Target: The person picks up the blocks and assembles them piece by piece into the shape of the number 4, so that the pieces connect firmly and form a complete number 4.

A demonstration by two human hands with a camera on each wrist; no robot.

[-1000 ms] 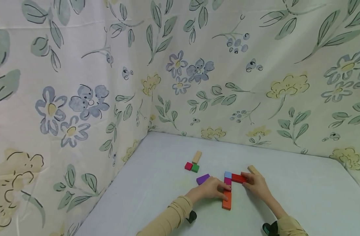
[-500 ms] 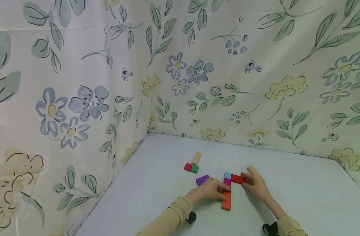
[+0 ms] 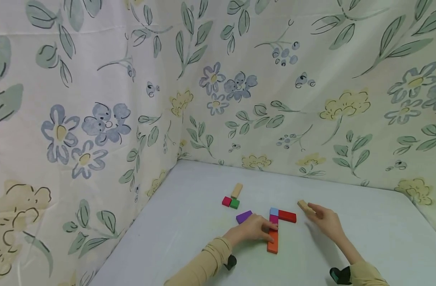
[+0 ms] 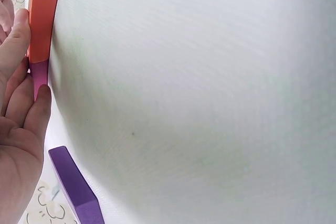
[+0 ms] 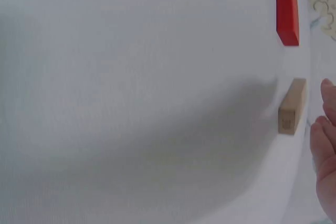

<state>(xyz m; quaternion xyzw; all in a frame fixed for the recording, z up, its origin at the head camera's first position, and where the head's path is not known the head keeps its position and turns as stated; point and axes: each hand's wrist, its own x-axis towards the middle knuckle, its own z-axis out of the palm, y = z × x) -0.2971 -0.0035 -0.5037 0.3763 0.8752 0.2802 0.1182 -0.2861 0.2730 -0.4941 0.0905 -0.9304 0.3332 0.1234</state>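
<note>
My left hand (image 3: 253,229) rests over a row of blocks. Its fingertips lie on the pink block (image 3: 273,219) and its thumb on the orange block (image 3: 272,246), which adjoins the pink one. At the row's far end sits a light blue block (image 3: 274,211), with a red block (image 3: 287,216) extending right from it. My right hand (image 3: 327,222) is beside a plain wooden block (image 3: 303,205). In the right wrist view, its fingers (image 5: 324,145) are close to that wooden block (image 5: 292,108) but apart from it.
Left of the row, a purple block (image 3: 244,217) lies beside my left hand. Farther back are a crimson block (image 3: 226,201), a green block (image 3: 234,203) and another wooden block (image 3: 236,190). Patterned cloth (image 3: 211,131) hangs along the white table's (image 3: 189,222) back and left edges.
My right hand has let go of the red block and moved right to the wooden block. My left hand keeps its place on the row.
</note>
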